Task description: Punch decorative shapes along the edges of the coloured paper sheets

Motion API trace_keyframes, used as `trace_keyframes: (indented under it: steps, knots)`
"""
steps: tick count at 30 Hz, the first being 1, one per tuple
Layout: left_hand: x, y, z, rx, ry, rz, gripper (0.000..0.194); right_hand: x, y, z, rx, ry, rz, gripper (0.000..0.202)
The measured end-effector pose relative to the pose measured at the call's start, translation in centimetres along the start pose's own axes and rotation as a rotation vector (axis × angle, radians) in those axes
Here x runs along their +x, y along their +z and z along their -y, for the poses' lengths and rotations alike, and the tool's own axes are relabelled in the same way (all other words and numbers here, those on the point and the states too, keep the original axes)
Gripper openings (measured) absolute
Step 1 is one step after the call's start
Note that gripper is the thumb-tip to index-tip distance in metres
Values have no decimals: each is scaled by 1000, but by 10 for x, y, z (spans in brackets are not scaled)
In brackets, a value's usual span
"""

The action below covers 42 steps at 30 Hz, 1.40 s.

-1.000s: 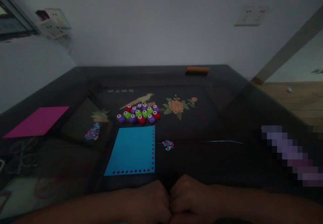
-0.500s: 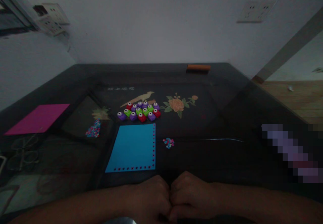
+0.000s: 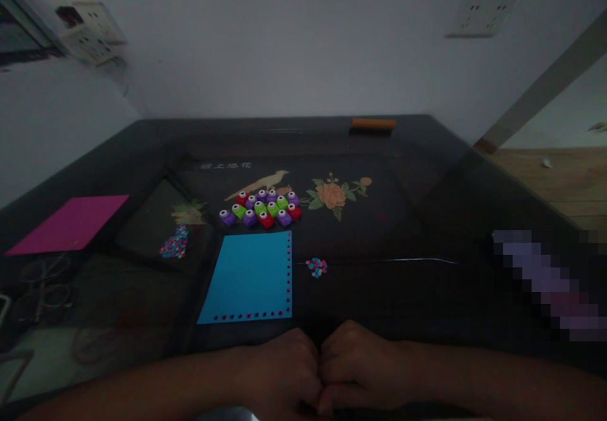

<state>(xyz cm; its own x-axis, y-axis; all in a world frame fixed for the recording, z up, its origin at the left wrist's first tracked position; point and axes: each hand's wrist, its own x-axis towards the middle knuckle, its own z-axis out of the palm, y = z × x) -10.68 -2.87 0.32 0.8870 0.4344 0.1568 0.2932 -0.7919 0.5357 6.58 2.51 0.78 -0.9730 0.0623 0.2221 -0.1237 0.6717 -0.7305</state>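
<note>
My left hand [image 3: 287, 370] and my right hand [image 3: 358, 364] are closed into fists and touch each other at the table's near edge. No object shows in either. Just beyond them lies a blue sheet of paper [image 3: 251, 275], with a row of small dark pink pieces along its right side and another along its bottom edge. To the right of the sheet is a small pile of colourful paper bits [image 3: 317, 267]. A larger pile of such bits [image 3: 175, 243] lies to its left. Behind the sheet several purple, green and red craft punches [image 3: 260, 208] stand grouped together.
A pink sheet [image 3: 71, 224] lies at the left of the dark glossy table [image 3: 403, 301]. An orange-brown cylinder [image 3: 373, 124] rests at the back edge by the wall. On the right is a pixelated object [image 3: 545, 282]. Sockets [image 3: 484, 16] are on the wall.
The view has shifted very slightly. Both fists stay together in the same place, and the things on the table have not moved.
</note>
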Motion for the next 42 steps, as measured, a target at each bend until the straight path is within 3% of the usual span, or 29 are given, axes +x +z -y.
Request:
trace_keyframes:
  steps: [42]
  knots:
    - [-1, 2, 0, 34, -4, -11, 31, -2, 4, -4, -15, -13, 22, 61]
